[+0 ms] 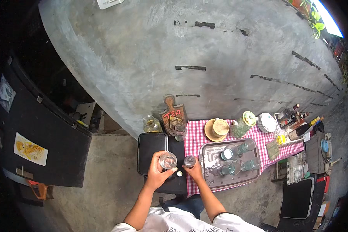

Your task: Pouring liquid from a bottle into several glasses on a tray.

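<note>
My left hand (158, 173) is closed around a clear drinking glass (168, 160), seen from above. To its right, my right hand (195, 170) grips a small clear bottle (189, 161) with its neck upward. Between the hands a small white cap (179, 173) lies on the black table surface (174, 188). Right of my right hand, a brown tray (208, 150) with a wet surface holds several glasses, some upright and some on their sides or tilted; I cannot tell which exactly. Under my left hand's side lies a black tray (152, 145).
A wooden board with lettering (171, 116), a glass jar (151, 124) and a stemmed glass (179, 133) stand near the wall. On the checkered cloth (194, 130) are a lidded cup on a saucer (220, 127), a patterned pot (243, 124), stacked plates (267, 122) and a tray of bottles (293, 139).
</note>
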Motion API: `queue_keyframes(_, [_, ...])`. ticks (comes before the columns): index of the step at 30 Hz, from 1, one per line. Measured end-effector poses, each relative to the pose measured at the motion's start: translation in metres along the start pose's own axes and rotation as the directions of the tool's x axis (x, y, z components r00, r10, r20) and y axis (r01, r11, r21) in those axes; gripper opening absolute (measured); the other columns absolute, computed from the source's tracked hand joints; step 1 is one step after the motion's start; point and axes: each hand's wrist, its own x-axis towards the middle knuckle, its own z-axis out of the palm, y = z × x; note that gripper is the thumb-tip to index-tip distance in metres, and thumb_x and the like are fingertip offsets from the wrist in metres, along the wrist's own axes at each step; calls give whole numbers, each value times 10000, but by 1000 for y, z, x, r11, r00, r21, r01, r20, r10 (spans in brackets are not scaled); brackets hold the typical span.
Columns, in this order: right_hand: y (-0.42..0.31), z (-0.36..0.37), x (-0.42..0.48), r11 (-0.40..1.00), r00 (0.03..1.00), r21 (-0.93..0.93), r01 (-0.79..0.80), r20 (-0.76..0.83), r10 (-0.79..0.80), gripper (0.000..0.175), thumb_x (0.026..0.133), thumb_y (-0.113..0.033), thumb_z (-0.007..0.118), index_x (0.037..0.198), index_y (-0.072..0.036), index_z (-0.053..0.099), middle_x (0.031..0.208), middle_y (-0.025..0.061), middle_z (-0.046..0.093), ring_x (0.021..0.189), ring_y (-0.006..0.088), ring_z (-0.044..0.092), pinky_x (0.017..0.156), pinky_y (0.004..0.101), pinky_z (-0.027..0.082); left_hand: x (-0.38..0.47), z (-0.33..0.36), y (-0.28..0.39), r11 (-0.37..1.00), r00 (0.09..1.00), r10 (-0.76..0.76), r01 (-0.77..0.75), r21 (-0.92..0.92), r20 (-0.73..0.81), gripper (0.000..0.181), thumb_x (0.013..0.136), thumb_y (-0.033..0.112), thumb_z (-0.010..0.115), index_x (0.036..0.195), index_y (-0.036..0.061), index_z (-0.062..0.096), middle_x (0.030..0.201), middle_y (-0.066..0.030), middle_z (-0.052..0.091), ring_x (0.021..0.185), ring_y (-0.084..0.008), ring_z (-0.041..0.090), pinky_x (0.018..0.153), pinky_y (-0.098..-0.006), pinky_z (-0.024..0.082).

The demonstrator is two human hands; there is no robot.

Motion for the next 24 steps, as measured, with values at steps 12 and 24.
queue_keyframes(12, [-14, -37, 5, 977, 899, 28, -211, 398, 183, 729, 725, -113, 761, 1351, 11, 408, 1236, 184, 599, 1161, 266, 588, 979, 353, 461, -16, 4, 15, 996, 1000, 19, -18, -87, 18, 639, 741, -100, 723, 1279, 37, 407, 1163, -69, 507, 1092, -160, 543, 959, -320, 462])
queue_keyframes(24, [-105, -91, -70, 940, 869, 116, -321, 431, 243, 598, 889, -143, 651, 1412, -16, 388, 1224, 151, 593, 1065, 198, 606, 859, 321, 515, -36, 37, -12, 998, 988, -48, 42, 45, 148, 653, 746, -88, 745, 1285, 31, 396, 1184, -67, 483, 1126, -154, 532, 985, -302, 458])
